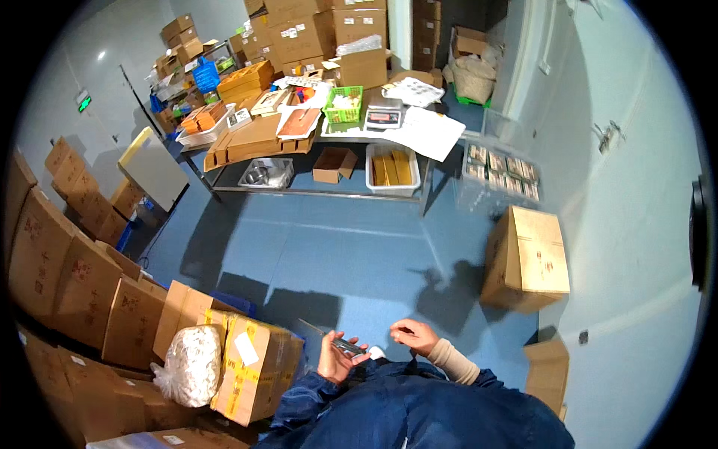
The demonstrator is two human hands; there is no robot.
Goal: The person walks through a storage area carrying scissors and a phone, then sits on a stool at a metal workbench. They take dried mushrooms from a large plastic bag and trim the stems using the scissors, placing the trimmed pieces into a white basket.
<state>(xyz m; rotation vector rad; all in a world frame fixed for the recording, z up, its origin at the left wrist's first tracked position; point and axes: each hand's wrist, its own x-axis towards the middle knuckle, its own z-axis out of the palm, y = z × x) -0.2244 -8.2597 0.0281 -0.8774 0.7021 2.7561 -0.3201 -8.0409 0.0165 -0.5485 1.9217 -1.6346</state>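
Observation:
In front of my body, low in the view, my left hand (pixel 340 359) is turned palm up. Its fingers close round the dark handle of a box cutter (pixel 348 346), whose thin blade points out to the far left. To the right of it, apart from the knife, my right hand (pixel 415 336) hangs with its fingers curled in and nothing visible between them. Left of my left hand stands a carton with yellow tape (pixel 258 367) and a white label. A clear bag of pale material (pixel 196 365) rests against that carton's left side.
Stacked brown cartons (pixel 82 280) line the left side. Across the blue floor stands a metal table (pixel 321 139) with a green basket (pixel 344 104), a scale (pixel 384 116) and papers. On the right are a tall closed carton (pixel 527 258) and a clear bin (pixel 499 176) of packed items.

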